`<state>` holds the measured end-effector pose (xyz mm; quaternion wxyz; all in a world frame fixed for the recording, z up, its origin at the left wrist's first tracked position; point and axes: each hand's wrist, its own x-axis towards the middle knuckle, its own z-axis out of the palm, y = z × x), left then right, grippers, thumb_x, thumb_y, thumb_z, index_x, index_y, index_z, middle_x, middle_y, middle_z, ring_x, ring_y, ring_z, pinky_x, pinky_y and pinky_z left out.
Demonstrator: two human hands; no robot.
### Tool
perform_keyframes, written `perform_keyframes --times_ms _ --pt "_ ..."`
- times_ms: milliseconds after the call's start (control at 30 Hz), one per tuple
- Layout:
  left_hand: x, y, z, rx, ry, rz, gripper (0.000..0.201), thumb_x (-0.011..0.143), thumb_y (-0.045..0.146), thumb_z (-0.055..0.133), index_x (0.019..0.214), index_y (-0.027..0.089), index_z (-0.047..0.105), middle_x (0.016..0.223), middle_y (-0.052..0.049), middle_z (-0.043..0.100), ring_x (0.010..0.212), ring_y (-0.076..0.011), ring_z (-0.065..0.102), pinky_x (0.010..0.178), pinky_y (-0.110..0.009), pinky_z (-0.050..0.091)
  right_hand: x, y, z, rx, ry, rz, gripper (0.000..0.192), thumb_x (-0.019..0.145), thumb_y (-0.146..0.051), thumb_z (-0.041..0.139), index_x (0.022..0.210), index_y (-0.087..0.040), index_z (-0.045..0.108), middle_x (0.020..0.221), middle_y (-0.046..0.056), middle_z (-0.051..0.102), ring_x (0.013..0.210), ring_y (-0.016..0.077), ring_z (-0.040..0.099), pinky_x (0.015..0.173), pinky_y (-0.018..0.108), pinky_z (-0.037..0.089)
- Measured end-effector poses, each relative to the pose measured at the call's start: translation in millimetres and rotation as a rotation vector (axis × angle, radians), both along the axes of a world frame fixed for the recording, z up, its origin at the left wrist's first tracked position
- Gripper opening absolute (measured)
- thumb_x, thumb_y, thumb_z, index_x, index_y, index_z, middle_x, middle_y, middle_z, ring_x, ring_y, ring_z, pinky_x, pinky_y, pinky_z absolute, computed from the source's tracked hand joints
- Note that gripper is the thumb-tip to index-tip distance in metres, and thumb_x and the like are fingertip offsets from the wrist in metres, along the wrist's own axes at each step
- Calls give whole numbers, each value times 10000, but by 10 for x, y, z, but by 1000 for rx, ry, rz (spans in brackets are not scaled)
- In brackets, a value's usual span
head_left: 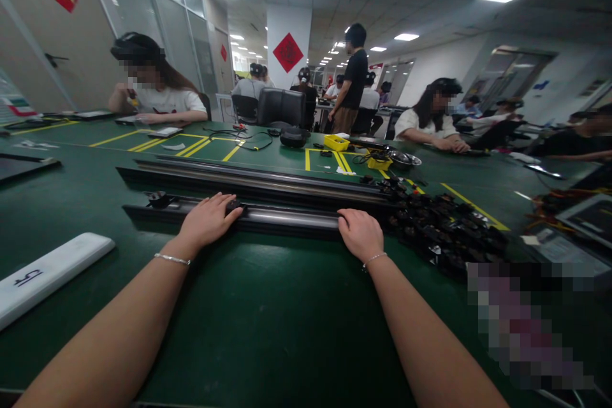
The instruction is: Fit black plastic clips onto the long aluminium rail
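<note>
Two long black rails with silver tracks lie across the green table. My left hand (208,220) rests on the near rail (287,217), fingers on a small black part (234,206) seated on it. My right hand (361,233) grips the same rail farther right, fingers curled over its front edge. The far rail (258,178) lies parallel behind it, untouched. A heap of small black parts (444,223) spreads just right of my right hand.
A white bar (48,271) lies at the near left. A yellow box (336,141), a metal bowl (404,158) and cables sit behind the rails. People sit at the table's far side, left (153,92) and right (433,118). Trays lie at the right edge.
</note>
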<state>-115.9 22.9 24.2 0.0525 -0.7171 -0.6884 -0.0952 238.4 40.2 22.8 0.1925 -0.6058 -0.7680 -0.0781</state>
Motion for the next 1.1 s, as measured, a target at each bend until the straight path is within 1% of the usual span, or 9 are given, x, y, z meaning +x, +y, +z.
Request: perform_keyframes --times_ms 167,333,433,533,633,733,867,1000,1100 --pt "90 -4 4 11 8 -60 662 863 563 211 1329 136 409 1373 -91 448 1309 -234 324 1063 -383 257 15 5 -9 0 2 25 342 888 -322 352 1091 -229 611 1130 32 628 1040 189 532 899 320 359" --pt "80 7 -6 23 -5 -65 663 863 558 224 1330 125 405 1364 -100 456 1302 -242 337 1065 -385 257 19 11 -19 10 4 26 341 888 -321 355 1097 -228 608 1129 23 629 1046 189 531 904 324 361" --pt "55 -8 -4 68 -92 -17 657 852 546 267 1325 111 403 1331 -112 492 1249 -236 416 1048 -355 292 21 8 -18 3 2 24 341 886 -316 361 1104 -228 607 1141 25 625 1054 186 528 913 323 359" --pt "41 -54 23 100 -232 15 571 847 504 284 1232 145 506 1295 -76 533 1219 -210 452 1025 -314 331 24 4 -18 5 0 26 343 885 -313 360 1105 -229 609 1145 26 624 1055 183 529 916 322 360" --pt "51 -106 72 62 -296 46 518 832 476 307 1181 188 558 1253 -36 573 1179 -204 493 1000 -301 363 24 0 -21 19 6 27 345 887 -315 355 1098 -230 614 1136 24 628 1052 181 531 916 323 364" --pt "72 -134 106 36 -300 80 515 815 467 329 1190 205 564 1227 -23 593 1119 -211 544 968 -304 396 24 -2 -20 19 7 24 345 887 -316 357 1099 -231 615 1137 27 628 1052 180 532 916 324 366" --pt "74 -134 94 47 -301 81 507 796 460 366 1189 213 572 1243 -15 581 1122 -209 544 976 -304 392 27 0 -17 10 3 26 345 885 -310 357 1105 -230 610 1139 25 626 1056 179 531 918 324 365" --pt "40 -116 70 89 -283 50 514 786 479 390 1153 189 604 1234 -40 588 1139 -216 528 995 -304 375 31 3 -21 9 14 30 344 885 -309 358 1105 -227 609 1139 23 626 1060 183 529 923 324 360" --pt "12 -103 84 96 -250 24 492 790 496 393 1109 212 636 1156 -31 639 1107 -227 547 960 -319 403 28 1 -22 14 13 34 342 885 -307 358 1102 -225 610 1133 22 629 1051 183 533 918 320 362"
